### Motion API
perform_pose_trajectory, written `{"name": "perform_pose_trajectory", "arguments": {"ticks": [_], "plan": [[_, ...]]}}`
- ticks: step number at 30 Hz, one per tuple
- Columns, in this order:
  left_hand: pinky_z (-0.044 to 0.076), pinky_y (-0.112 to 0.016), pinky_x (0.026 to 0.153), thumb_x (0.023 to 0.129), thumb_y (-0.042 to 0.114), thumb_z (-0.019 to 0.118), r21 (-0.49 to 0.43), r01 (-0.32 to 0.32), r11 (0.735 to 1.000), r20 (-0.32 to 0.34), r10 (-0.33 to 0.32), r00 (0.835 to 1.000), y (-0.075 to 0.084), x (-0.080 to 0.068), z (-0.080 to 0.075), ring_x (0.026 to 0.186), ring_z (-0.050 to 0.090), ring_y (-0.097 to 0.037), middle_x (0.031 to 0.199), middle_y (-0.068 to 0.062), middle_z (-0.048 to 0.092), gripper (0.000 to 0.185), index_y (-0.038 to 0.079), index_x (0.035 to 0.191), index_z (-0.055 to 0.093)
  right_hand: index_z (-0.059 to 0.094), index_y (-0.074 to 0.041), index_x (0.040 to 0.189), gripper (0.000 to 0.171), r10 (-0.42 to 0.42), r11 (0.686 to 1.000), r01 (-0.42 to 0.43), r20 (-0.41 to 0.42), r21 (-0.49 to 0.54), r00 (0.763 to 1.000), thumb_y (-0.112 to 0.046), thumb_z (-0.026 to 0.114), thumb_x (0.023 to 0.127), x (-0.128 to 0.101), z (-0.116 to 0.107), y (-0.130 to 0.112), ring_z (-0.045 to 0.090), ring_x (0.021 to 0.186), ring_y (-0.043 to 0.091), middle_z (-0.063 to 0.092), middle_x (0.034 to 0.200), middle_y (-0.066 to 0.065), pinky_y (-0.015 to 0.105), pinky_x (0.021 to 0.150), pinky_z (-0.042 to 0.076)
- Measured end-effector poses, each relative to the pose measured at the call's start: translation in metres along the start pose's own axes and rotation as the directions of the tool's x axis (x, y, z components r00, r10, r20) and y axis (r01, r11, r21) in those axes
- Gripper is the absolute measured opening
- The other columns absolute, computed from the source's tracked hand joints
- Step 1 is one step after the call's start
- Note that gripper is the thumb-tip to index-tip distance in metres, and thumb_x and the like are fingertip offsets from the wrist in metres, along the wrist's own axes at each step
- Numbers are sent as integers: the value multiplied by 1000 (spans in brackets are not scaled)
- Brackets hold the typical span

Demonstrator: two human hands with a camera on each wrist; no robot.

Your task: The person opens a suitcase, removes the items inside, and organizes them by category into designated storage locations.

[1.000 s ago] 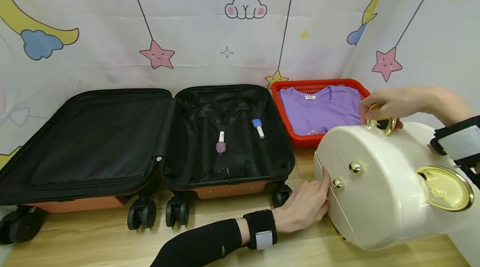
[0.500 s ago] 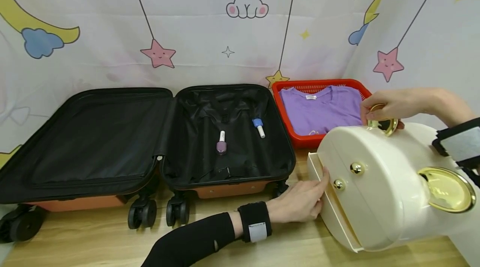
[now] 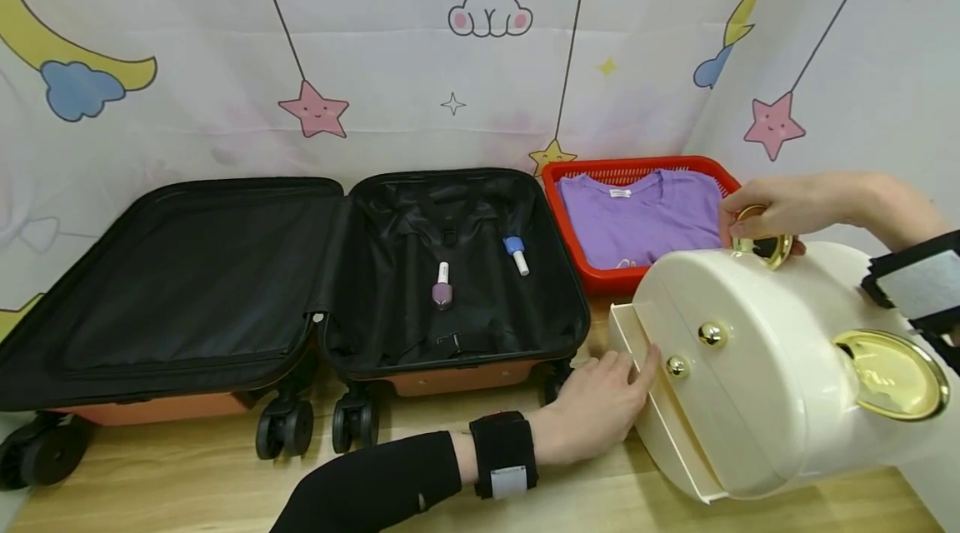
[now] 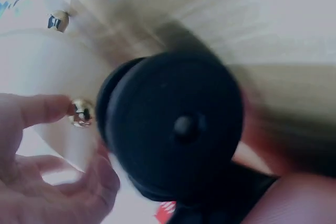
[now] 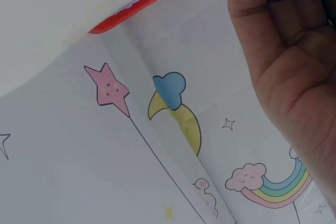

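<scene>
A cream storage box [image 3: 757,350] with golden fittings stands at the right in the head view. Its lowest drawer [image 3: 670,466] is pulled partly out. My left hand [image 3: 592,408] holds the drawer at its front, one finger reaching over the top edge. In the left wrist view a fingertip touches a golden knob [image 4: 81,113]; the other fingers curl below, and blur hides details. My right hand [image 3: 772,208] grips the golden ring handle [image 3: 782,251] on top of the box. The right wrist view shows only part of that hand's palm [image 5: 294,72]. The drawer's inside is mostly hidden.
An open black-lined suitcase [image 3: 450,341] lies at left and middle on wheels. Inside are a purple nail polish bottle [image 3: 442,293] and a blue one [image 3: 514,246]. Behind the box, a red basket [image 3: 600,279] holds a folded purple shirt [image 3: 637,221]. A suitcase wheel [image 4: 173,127] fills the left wrist view.
The lowest drawer, nearly closed at first, has slid out leftward with my left hand, which moved slightly left. My right hand has stayed on the handle.
</scene>
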State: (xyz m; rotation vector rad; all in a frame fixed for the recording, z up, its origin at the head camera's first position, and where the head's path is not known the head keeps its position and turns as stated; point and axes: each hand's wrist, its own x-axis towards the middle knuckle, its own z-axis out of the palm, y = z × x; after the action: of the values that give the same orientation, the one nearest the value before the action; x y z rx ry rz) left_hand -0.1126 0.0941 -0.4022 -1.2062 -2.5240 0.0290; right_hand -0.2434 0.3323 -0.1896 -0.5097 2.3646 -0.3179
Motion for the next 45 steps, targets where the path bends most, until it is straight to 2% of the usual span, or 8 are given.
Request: {"name": "perform_pose_trajectory", "arguments": {"ticks": [6,10,14,25,33,37,41,45], "plan": [[40,-18,71,103,22,45,192,-30,981,-184,66,981,5,-4,0,103,50,-10,117,7,54,34,20,132,62,62,-7,103,15,8,1000,-8,4,0,1000,-8,48,102,0,0,0,55,61,10,53,82,1,28,51,51],[45,-20,95,105,22,41,207,-65,976,-159,100,982,2,-2,0,118,53,-8,121,10,59,39,17,140,57,62,-7,103,15,2,1000,-2,2,4,1000,-8,47,102,0,0,0,55,60,10,52,80,1,27,51,50],[46,-18,95,107,24,41,204,-82,975,-103,105,989,-2,1,-2,111,57,-3,116,14,62,47,12,153,43,62,-6,103,15,-4,1000,4,8,10,1000,-7,47,102,0,0,0,53,58,9,50,77,-1,26,51,50],[45,-15,70,102,26,54,-13,-155,988,148,155,977,-10,3,-11,94,58,-4,110,16,66,69,5,159,23,62,-7,103,16,-17,1000,17,8,16,1000,-7,46,103,0,0,-1,52,57,8,49,79,-1,27,50,50],[48,-14,71,101,21,55,-33,-194,980,140,197,970,-13,1,-8,88,58,-6,101,13,65,68,6,159,24,62,-7,103,15,-4,1000,4,14,18,1000,-7,46,103,-2,0,-2,52,55,9,49,74,-2,26,51,49],[49,-14,78,98,17,60,-136,-213,968,180,235,955,-17,0,-13,93,58,-7,106,10,64,73,5,160,22,61,-7,103,15,3,999,-4,24,33,1000,-7,46,103,-2,0,-1,52,53,9,52,78,0,26,51,48],[50,-13,79,92,14,65,-271,-207,940,198,265,944,-23,-2,-28,102,59,-7,114,8,61,69,10,154,36,62,-7,103,16,-22,999,21,17,25,1000,-7,45,103,-2,0,1,52,56,8,49,76,-2,26,51,49],[49,-12,80,93,13,63,-360,-223,906,137,288,948,-38,-5,-55,104,59,-7,118,6,63,55,14,147,51,62,-6,103,17,-43,999,43,13,12,999,-6,45,103,-1,-1,0,52,56,7,48,74,-3,27,50,50]]}}
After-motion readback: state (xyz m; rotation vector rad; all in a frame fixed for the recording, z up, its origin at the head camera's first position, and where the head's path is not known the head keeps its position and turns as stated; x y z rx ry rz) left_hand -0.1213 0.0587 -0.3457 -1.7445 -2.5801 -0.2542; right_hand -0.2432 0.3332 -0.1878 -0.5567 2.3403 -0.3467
